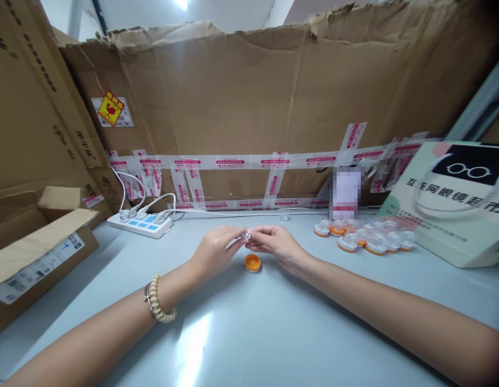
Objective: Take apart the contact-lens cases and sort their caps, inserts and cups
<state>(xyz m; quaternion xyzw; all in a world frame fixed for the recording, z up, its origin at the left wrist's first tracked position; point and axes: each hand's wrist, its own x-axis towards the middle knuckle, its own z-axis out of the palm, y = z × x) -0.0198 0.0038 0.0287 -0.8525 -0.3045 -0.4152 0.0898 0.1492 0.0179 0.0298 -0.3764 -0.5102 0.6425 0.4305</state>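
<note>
My left hand [216,250] and my right hand [279,246] meet at their fingertips over the middle of the table. Pinched between them is a small white openwork plastic piece [247,235]; its exact kind is too small to make out. Just below the fingers, a round orange cup [252,263] with a clear rim at its base sits on the tabletop, touched by neither hand. Behind my right hand stands a small clear plastic part [284,215]. Off to the right lies a group of several round clear-and-orange containers [376,244].
A white power strip [140,223] with plugged cables lies at the back left. An open cardboard box [43,258] stands on the left. A paper bag [455,215] leans at the right. A large taped cardboard sheet [241,102] walls off the back of the grey table [233,333].
</note>
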